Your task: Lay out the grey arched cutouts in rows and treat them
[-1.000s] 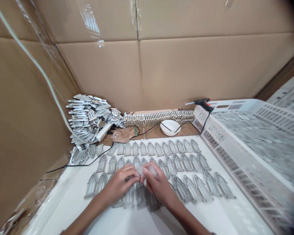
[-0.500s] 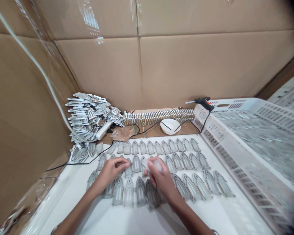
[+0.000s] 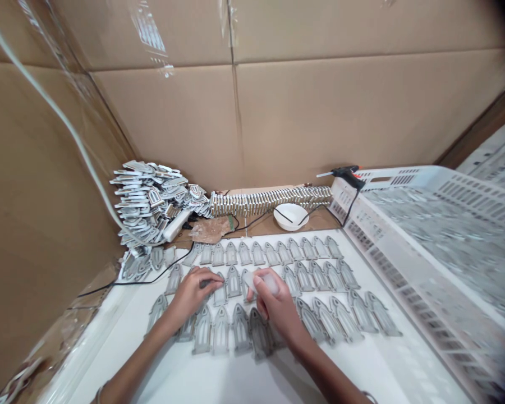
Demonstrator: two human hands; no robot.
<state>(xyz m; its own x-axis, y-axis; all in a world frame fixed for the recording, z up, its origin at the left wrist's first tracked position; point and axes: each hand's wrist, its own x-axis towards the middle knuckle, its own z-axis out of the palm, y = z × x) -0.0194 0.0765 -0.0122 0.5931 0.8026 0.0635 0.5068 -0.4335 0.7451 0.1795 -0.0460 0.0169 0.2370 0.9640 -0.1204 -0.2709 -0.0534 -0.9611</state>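
Thumb and forefinger of my left hand (image 3: 196, 292) come together at the upper part of a grey arched window-shaped piece (image 3: 220, 294) in the middle row. What is between those fingertips, if anything, is too small to see. My right hand (image 3: 273, 297) is closed round a translucent white plastic object (image 3: 268, 282), perhaps a small bottle, mostly covered by the fingers. It sits over the same row, one upright arched piece (image 3: 234, 280) lying between the hands. Below them runs a front row of larger arched pieces (image 3: 202, 331), partly hidden by my forearms.
A white slotted crate (image 3: 374, 252) full of grey pieces stands at right, a glue gun (image 3: 348, 175) on its corner. Behind the white board (image 3: 244, 381) are a white bowl (image 3: 291, 216), a long row of stacked pieces (image 3: 269, 200), a heaped pile (image 3: 147, 196) and a black cable (image 3: 138, 282).
The view has shifted very slightly. Both hands stay in nearly the same place with the same hold, and the arched pieces lie as before.
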